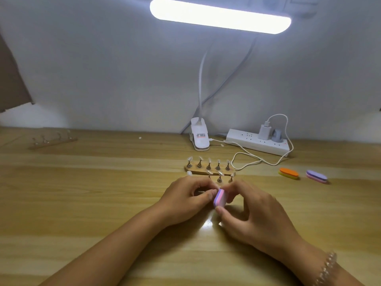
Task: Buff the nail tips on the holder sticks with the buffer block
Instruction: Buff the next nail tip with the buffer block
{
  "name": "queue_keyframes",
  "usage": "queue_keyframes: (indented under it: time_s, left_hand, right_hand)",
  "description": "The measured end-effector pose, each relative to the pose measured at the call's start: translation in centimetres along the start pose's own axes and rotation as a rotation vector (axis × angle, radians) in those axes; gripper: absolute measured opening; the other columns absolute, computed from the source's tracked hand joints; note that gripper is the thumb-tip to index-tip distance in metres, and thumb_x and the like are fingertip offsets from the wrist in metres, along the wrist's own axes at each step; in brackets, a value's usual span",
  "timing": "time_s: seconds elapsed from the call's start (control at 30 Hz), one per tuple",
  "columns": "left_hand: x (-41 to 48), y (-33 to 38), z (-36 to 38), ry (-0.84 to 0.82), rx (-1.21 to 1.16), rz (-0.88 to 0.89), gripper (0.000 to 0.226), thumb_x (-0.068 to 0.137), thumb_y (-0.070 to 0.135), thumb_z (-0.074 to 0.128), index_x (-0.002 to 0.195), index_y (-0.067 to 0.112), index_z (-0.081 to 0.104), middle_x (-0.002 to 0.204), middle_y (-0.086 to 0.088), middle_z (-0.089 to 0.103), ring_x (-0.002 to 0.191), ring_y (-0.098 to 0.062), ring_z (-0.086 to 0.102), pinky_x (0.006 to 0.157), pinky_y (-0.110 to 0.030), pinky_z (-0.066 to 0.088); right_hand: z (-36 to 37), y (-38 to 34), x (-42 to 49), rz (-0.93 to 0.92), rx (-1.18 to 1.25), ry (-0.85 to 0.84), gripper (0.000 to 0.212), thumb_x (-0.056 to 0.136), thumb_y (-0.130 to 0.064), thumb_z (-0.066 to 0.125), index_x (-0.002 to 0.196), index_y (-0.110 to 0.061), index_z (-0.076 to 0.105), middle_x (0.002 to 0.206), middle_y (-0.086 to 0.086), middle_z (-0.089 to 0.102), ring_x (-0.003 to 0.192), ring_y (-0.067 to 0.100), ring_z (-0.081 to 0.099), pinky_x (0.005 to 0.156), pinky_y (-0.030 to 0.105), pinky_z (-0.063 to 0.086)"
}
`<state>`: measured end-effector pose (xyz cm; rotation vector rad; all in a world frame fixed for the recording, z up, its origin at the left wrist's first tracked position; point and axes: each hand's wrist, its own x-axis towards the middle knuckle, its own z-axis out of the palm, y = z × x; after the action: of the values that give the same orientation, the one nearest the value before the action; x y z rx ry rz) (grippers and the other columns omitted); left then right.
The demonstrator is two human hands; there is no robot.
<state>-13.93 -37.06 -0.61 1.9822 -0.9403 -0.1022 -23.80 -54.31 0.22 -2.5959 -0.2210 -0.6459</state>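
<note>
At frame centre the right hand (253, 211) pinched the buffer block (219, 198) — long axis near vertical — just right of the left hand (185, 195); whether it gripped a holder stick could not be told.

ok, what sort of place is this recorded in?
Probably a home desk set up for nail practice, not a salon: wooden table against a bare wall, clip-on lamp wired to a power strip, and nail tips on holder sticks in a wooden base, spare buffer blocks alongside.
</note>
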Motion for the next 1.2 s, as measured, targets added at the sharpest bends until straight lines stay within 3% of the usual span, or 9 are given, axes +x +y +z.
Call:
queue_keyframes:
  time_s: [0.13,0.3,0.5,0.63,0.73,0.83,1.0,1.1,1.2]
  left_hand:
    - [0.1,-0.2,0.2,0.034,-0.113,-0.003,0.016,0.096,0.012,0.064,0.093,0.025,0.073,0.084,0.016,0.070,0.069,0.007,0.060,0.058,-0.011,0.044]
    - [0.1,-0.3,0.2,0.025,-0.153,-0.021,0.022,0.093,0.004,0.063,0.093,0.024,0.073,0.079,0.013,0.068,0.060,-0.001,0.058,0.050,-0.016,0.043]
    - [0.1,-0.2,0.1,-0.010,-0.116,-0.033,0.017,0.090,0.009,0.066,0.093,0.025,0.074,0.077,0.020,0.067,0.063,0.006,0.059,0.056,-0.012,0.045]
    - [0.1,-0.3,0.1,-0.021,-0.039,-0.023,0.011,0.085,0.019,0.069,0.094,0.023,0.075,0.097,0.010,0.074,0.098,-0.010,0.068,0.090,-0.039,0.054]
    - [0.1,-0.3,0.1,0.001,-0.001,-0.022,0.011,0.089,0.016,0.072,0.094,0.025,0.076,0.094,0.011,0.074,0.094,-0.007,0.068,0.087,-0.038,0.055]
    - [0.1,-0.3,0.0,-0.001,-0.030,-0.023,0.011,0.088,0.013,0.072,0.095,0.021,0.077,0.094,0.010,0.074,0.094,-0.009,0.069,0.088,-0.038,0.054]
    - [0.0,-0.2,0.1,0.004,-0.039,-0.045,0.007,0.090,0.018,0.072,0.093,0.023,0.076,0.086,0.014,0.070,0.063,0.006,0.056,0.058,-0.017,0.043]
    - [0.0,-0.2,0.1,0.016,-0.091,-0.082,0.006,0.091,0.020,0.070,0.092,0.024,0.075,0.079,0.014,0.067,0.054,0.004,0.052,0.044,-0.021,0.042]
    - [0.0,-0.2,0.1,0.004,-0.099,-0.086,0.013,0.092,0.014,0.067,0.093,0.024,0.074,0.071,0.021,0.064,0.053,0.006,0.053,0.044,-0.020,0.041]
  right_hand:
    - [-0.2,1.3,0.8,0.139,0.082,0.118,0.021,0.081,-0.042,0.071,0.095,-0.033,0.059,0.088,-0.017,0.065,0.064,-0.004,0.053,0.059,0.024,0.038]
    - [0.1,0.6,0.3,0.008,0.073,0.058,0.026,0.081,-0.047,0.068,0.101,-0.033,0.059,0.090,-0.018,0.062,0.067,-0.008,0.052,0.056,0.015,0.030]
    - [0.1,0.8,0.4,0.015,0.016,0.065,0.026,0.083,-0.049,0.066,0.103,-0.034,0.059,0.090,-0.018,0.061,0.064,-0.008,0.048,0.056,0.023,0.034]
    - [0.0,0.5,0.3,-0.014,0.002,0.017,0.029,0.083,-0.058,0.059,0.101,-0.035,0.061,0.091,-0.018,0.060,0.063,-0.005,0.048,0.054,0.020,0.034]
    - [-0.1,1.1,0.7,0.073,0.022,0.054,0.028,0.084,-0.052,0.064,0.103,-0.033,0.062,0.092,-0.018,0.061,0.064,-0.004,0.047,0.060,0.024,0.038]
    - [0.0,0.4,0.1,-0.017,-0.022,0.015,0.028,0.082,-0.056,0.061,0.100,-0.035,0.060,0.090,-0.019,0.059,0.063,-0.006,0.047,0.054,0.020,0.035]
    - [-0.1,1.5,0.8,0.124,0.105,0.078,0.027,0.080,-0.051,0.067,0.098,-0.032,0.064,0.088,-0.015,0.065,0.061,-0.004,0.047,0.062,0.027,0.040]
    - [-0.2,1.6,0.7,0.103,0.123,0.112,0.027,0.081,-0.050,0.068,0.101,-0.033,0.064,0.089,-0.015,0.066,0.060,-0.004,0.050,0.061,0.026,0.039]
    - [-0.2,0.6,0.2,0.007,0.094,0.047,0.028,0.080,-0.053,0.061,0.102,-0.035,0.061,0.091,-0.019,0.063,0.065,-0.004,0.052,0.055,0.020,0.036]
